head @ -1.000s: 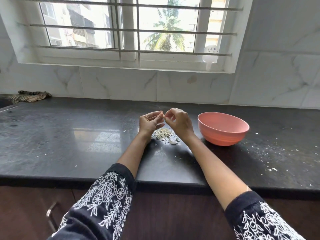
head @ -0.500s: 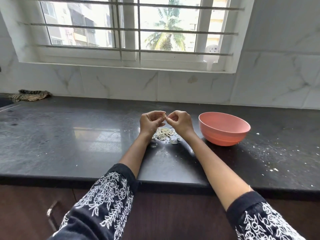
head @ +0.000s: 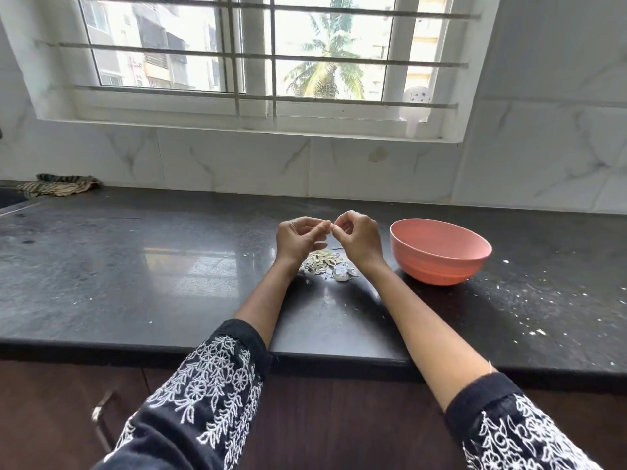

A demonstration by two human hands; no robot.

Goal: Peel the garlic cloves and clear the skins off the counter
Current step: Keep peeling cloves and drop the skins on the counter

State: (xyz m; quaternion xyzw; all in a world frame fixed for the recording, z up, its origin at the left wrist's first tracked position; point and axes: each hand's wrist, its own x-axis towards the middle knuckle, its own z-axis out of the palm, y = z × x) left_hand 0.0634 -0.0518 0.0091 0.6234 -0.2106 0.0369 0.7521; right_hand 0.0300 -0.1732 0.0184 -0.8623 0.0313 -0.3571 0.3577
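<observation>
Pinching garlic clove (head: 331,226) between both hands' fingers (head: 322,226), above skins (head: 322,262)

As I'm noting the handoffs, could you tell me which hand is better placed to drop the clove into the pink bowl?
Probably the right hand: it is nearer the pink bowl, which stands just to its right. The left hand would have to cross over it. Both pinch the garlic clove.

A small pale garlic clove (head: 331,226) sits pinched between the fingertips of both hands, raised above the black tabletop (head: 135,266); it is mostly hidden and its peel state cannot be told. Directly below it, a loose heap of papery, whitish-tan garlic skins (head: 322,262) lies flat on the tabletop, with a few larger white pieces (head: 343,274) at its near right edge
</observation>
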